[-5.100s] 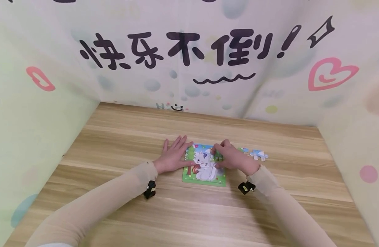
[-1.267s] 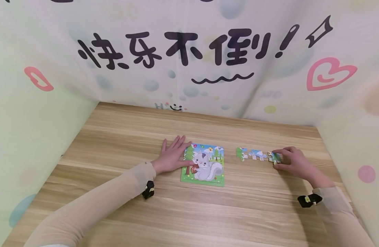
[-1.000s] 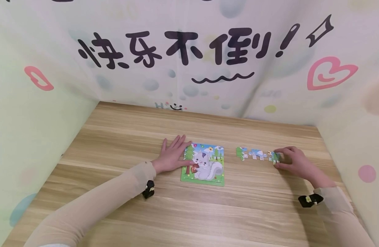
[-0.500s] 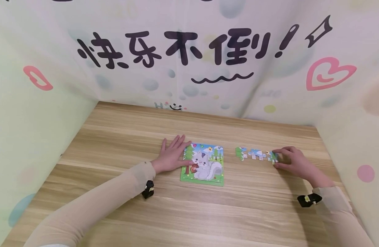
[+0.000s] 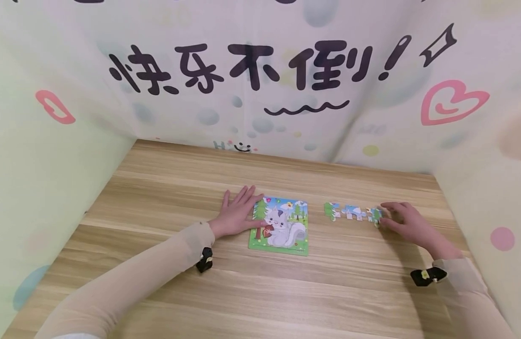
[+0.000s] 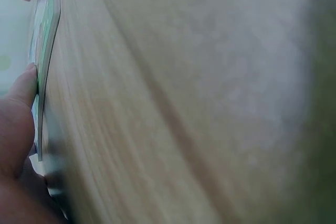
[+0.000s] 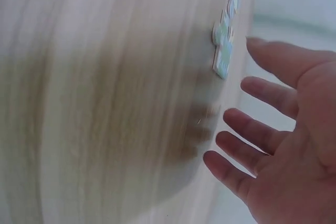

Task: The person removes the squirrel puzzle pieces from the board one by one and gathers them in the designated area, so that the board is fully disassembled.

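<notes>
My left hand [image 5: 237,214] rests with spread fingers at the left side of a square jigsaw puzzle [image 5: 281,238] showing a grey squirrel with an acorn. Its thumb [image 6: 26,85] lies on the puzzle's edge in the left wrist view. To the right, three loose puzzle pieces lie in a row: a green tree piece [image 5: 329,211], a blue and white piece [image 5: 353,212] and a rightmost green and blue piece [image 5: 374,214]. Just beside the rightmost one is my right hand [image 5: 411,226], fingers apart. In the right wrist view, a gap shows between the fingers and that piece [image 7: 224,51].
The wood-grain table [image 5: 260,292] extends around the puzzle. A printed white cloth wall [image 5: 243,122] rises along its back, with further cloth walls at the left and right. Black wrist cameras [image 5: 427,276] sit on both cuffs.
My right hand has moved from the puzzle's right side to the right with a puzzle piece, set it at the row's right end and let go. The left hand has stayed in place.
</notes>
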